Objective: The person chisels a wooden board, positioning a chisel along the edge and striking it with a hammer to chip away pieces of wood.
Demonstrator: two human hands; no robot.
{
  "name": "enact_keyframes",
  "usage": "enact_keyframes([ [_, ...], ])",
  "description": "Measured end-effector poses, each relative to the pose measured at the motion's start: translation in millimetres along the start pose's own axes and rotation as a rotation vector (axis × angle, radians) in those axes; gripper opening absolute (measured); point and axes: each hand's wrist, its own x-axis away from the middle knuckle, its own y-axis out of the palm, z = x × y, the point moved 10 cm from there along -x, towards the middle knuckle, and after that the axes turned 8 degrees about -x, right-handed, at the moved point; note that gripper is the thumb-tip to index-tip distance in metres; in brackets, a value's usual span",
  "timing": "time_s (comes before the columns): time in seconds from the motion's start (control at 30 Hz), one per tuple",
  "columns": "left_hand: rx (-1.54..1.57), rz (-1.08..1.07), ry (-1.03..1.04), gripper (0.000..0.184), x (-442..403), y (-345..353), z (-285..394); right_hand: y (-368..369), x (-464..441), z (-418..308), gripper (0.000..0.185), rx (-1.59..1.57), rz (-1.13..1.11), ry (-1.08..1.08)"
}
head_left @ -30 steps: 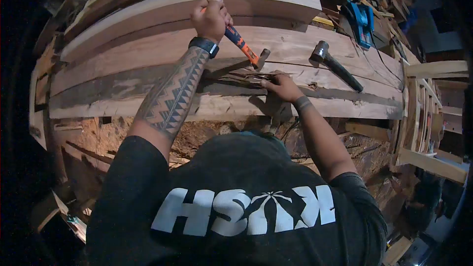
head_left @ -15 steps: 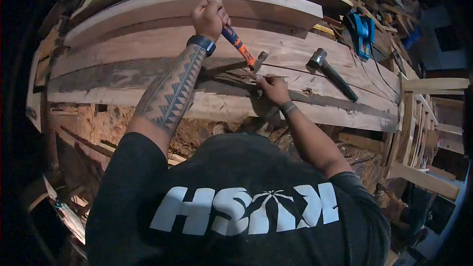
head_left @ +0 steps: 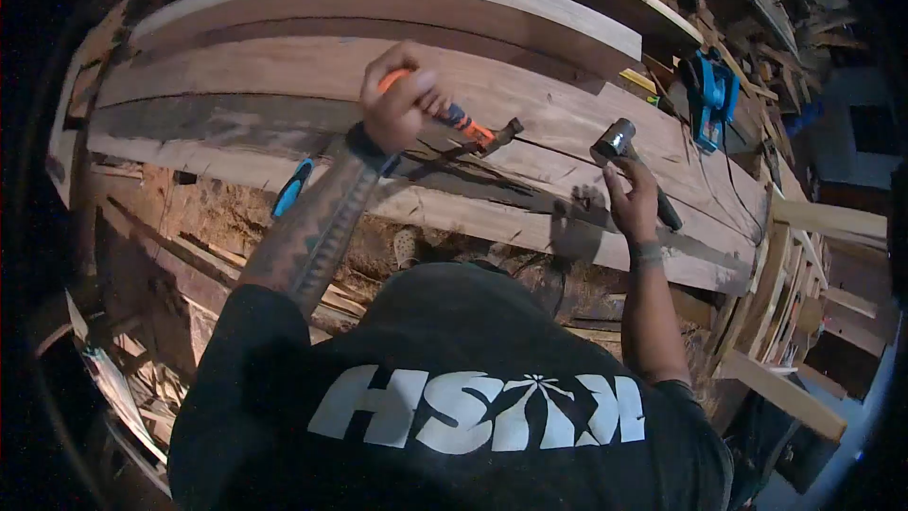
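My left hand (head_left: 397, 99), with a dark watch on its wrist, is closed around the orange-and-blue handle of a claw hammer (head_left: 463, 128). The hammer's head is low over the planks, near a dark seam. My right hand (head_left: 636, 201) is over the handle of a black mallet (head_left: 619, 139) that lies on the wood. Its thumb and forefinger are apart beside the handle; the other fingers are partly hidden. A blue-handled tool (head_left: 293, 187) of unclear kind shows beside my left forearm, at the near edge of the planks (head_left: 530, 218).
Behind the planks stands a thick beam (head_left: 378, 0). A blue corded power tool (head_left: 711, 99) sits at the far right, its cable trailing over the wood. A wooden frame (head_left: 785, 293) rises on the right, and wood scraps (head_left: 142, 378) lie at lower left.
My right hand has left the dark seam by the hammer head and moved right to the mallet. My left hand has shifted lower with the hammer, and the blue-handled tool has come into view.
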Motion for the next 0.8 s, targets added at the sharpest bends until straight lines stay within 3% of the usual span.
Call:
enact_keyframes([
  [0.07, 0.003, 0.047, -0.015, 0.010, 34, -22, 3, 18, -22, -32, 0.034, -0.041, -0.163, -0.027],
  [0.1, 0.024, 0.010, 0.044, 0.008, 53, -26, 7, 28, -30, -42, 0.034, -0.154, -0.231, 0.053],
  [0.13, 0.044, -0.030, 0.105, 0.006, 71, -26, 12, 41, -37, -45, 0.033, -0.159, -0.249, -0.007],
  [0.2, -0.088, 0.034, 0.074, 0.006, 105, -27, 17, 68, -49, -49, 0.033, -0.170, -0.289, -0.139],
  [0.33, -0.405, 0.178, 0.016, 0.004, 155, -10, 31, 107, -46, -96, 0.039, -0.190, -0.491, -0.171],
  [0.4, -0.451, 0.150, -0.086, 0.008, 191, 6, 13, 114, -33, -131, 0.041, -0.203, -0.486, -0.443],
  [0.47, -0.371, 0.082, -0.105, 0.012, 251, 23, -27, 111, -19, -162, 0.040, -0.241, -0.522, -0.549],
  [0.57, -0.664, -0.011, -0.144, 0.011, 227, 80, -11, 116, 9, -172, 0.045, -0.298, -0.576, -0.590],
  [0.67, -0.775, -0.101, -0.039, 0.012, 207, 101, -4, 118, 20, -178, 0.048, -0.323, -0.579, -0.643],
  [0.8, -0.701, -0.003, -0.161, 0.015, 248, 80, -19, 123, 45, -174, 0.057, -0.316, -0.700, -0.594],
])
